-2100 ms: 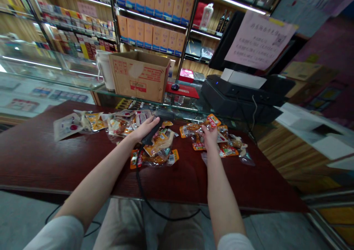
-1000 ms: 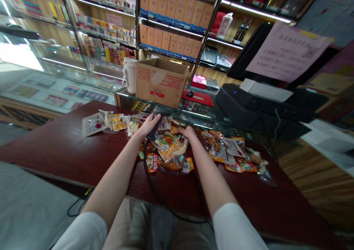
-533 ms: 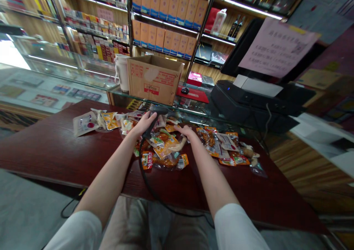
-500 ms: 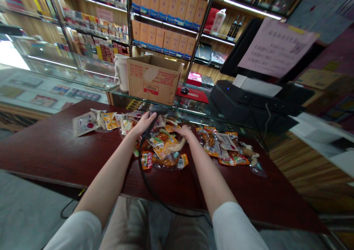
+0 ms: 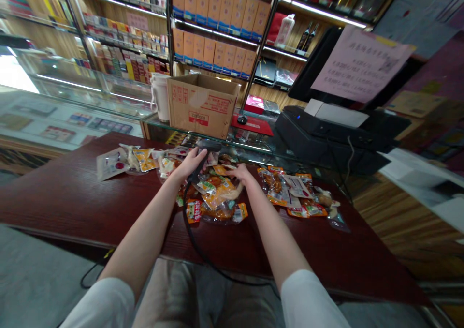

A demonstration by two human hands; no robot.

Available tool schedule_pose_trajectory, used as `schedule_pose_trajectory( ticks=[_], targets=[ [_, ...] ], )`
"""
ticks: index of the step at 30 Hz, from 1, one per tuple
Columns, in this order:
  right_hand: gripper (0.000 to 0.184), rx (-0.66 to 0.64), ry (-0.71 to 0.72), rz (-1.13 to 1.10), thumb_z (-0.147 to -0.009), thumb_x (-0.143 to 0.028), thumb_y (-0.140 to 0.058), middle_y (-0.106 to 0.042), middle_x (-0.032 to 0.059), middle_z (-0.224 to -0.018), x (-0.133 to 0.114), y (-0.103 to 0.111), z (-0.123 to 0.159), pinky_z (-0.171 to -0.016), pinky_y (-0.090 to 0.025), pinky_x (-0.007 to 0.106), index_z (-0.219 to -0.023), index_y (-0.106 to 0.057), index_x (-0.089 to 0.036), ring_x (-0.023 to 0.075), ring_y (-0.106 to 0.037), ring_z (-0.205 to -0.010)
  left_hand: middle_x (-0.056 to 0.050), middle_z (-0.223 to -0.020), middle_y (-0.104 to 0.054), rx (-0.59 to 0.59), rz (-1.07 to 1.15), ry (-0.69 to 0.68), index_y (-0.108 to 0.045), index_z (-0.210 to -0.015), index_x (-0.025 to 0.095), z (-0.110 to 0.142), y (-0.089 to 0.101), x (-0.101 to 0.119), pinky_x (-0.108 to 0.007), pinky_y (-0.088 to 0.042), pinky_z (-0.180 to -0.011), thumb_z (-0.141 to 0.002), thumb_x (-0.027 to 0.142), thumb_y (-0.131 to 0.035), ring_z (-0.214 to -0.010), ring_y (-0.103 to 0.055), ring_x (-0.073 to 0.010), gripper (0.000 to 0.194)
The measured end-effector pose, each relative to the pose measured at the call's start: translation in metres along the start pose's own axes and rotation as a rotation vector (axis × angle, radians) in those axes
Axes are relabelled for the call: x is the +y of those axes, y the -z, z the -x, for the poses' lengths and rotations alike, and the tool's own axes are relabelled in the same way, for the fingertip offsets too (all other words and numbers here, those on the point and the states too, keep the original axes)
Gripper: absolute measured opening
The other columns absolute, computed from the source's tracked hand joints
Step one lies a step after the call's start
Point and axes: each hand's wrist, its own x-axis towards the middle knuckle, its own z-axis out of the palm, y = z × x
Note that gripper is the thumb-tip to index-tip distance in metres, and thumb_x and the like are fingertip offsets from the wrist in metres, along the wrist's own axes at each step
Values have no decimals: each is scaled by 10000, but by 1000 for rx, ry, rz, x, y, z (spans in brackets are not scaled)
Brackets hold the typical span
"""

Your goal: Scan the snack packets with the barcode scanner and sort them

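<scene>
My left hand (image 5: pixel 193 162) is wrapped round the grip of a black barcode scanner (image 5: pixel 208 146), its head pointing away over the pile. A black cable (image 5: pixel 190 233) runs from the grip down past the table's front edge. My right hand (image 5: pixel 239 172) is at the right side of the pile, its fingers pointing left and closed on the edge of a snack packet (image 5: pixel 219 170); the fingertips are partly hidden. Below the hands lie several clear and orange vacuum packs of brown meat snacks (image 5: pixel 217 214), heaped on the dark red table (image 5: pixel 145 212).
More snack packs lie to the right (image 5: pixel 295 195) and a few to the left (image 5: pixel 112 164). Behind the pile, an open cardboard box (image 5: pixel 201 108) and a white cup (image 5: pixel 160 96) stand on a glass counter. A black printer-like machine (image 5: pixel 311 137) and a monitor with a paper sheet (image 5: pixel 362 64) are at right.
Both hands stay almost where they were. The orange packet by my right fingers sits slightly further left, and the view has shifted a little.
</scene>
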Motion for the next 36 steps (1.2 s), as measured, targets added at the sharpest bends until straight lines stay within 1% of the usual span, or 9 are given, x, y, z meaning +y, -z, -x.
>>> schedule_pose_trajectory(
  ticks=[3, 7, 11, 13, 17, 19, 23, 28, 36],
  targets=[
    [374, -32, -126, -26, -426, -96, -845, -651, 1, -629, -1, 5, 9, -758, -549, 397, -698, -603, -176, 221, -653, -710, -2, -757, -630, -15, -1, -18, -500, -912, 170, 0, -1, 0, -185, -427, -384, -914, 444, -588, -447, -532, -69, 287],
    [206, -94, -87, -114, -575, -217, -775, -668, 7, -639, -6, 11, 27, -697, -545, 321, -709, -628, -164, 170, -638, -637, -1, -717, -622, -23, 20, -27, -513, -888, 169, -1, -3, -2, -186, -416, -380, -881, 472, -627, -442, -528, -74, 324],
    [284, -101, 39, -337, -666, -363, -722, -698, -9, -798, -13, 17, 48, -693, -552, 312, -888, -611, -224, 171, -662, -722, 7, -628, -594, -60, 50, -33, -522, -888, 169, 1, -4, 0, -192, -401, -374, -861, 537, -625, -421, -514, -85, 383],
    [336, -32, 127, -358, -667, -406, -711, -700, -1, -851, -15, 25, 54, -707, -553, 331, -940, -612, -237, 192, -663, -769, 20, -567, -566, -98, 73, -13, -534, -911, 168, 4, -4, 3, -195, -397, -378, -847, 590, -613, -408, -505, -92, 434],
    [378, 221, 312, -149, -656, -398, -673, -707, 44, -936, -15, 44, 56, -825, -528, 357, -971, -655, -191, 217, -650, -863, 30, -568, -566, -263, 127, 72, -527, -986, 167, 14, -10, 10, -200, -398, -392, -796, 659, -629, -422, -502, -94, 538],
    [401, 278, 361, -53, -662, -395, -654, -715, 69, -963, -14, 52, 56, -836, -523, 369, -993, -662, -169, 227, -649, -872, 23, -613, -587, -350, 117, 101, -519, -1006, 163, 18, -16, 11, -202, -410, -405, -762, 674, -655, -449, -515, -92, 582],
    [381, 261, 385, 86, -687, -395, -616, -738, 98, -923, -18, 59, 58, -781, -532, 371, -965, -682, -143, 239, -658, -823, -5, -723, -623, -406, 76, 111, -512, -998, 158, 20, -32, 2, -199, -419, -417, -752, 694, -651, -483, -520, -78, 607],
    [277, 267, 446, 275, -701, -273, -551, -758, 104, -925, -26, 58, 65, -797, -525, 351, -894, -710, -156, 231, -653, -827, 35, -576, -515, -436, 71, 114, -523, -911, 156, 19, -41, -6, -184, -371, -385, -794, 713, -584, -420, -457, -65, 573],
    [448, 220, 438, 291, -787, -311, -576, -736, 101, -969, -24, 69, 63, -776, -518, 329, -1191, -631, -124, 205, -655, -812, -12, -792, -643, -352, 143, 126, -495, -1018, 171, 19, -40, 0, -200, -410, -393, -764, 664, -663, -463, -517, -73, 579]
  ],
)
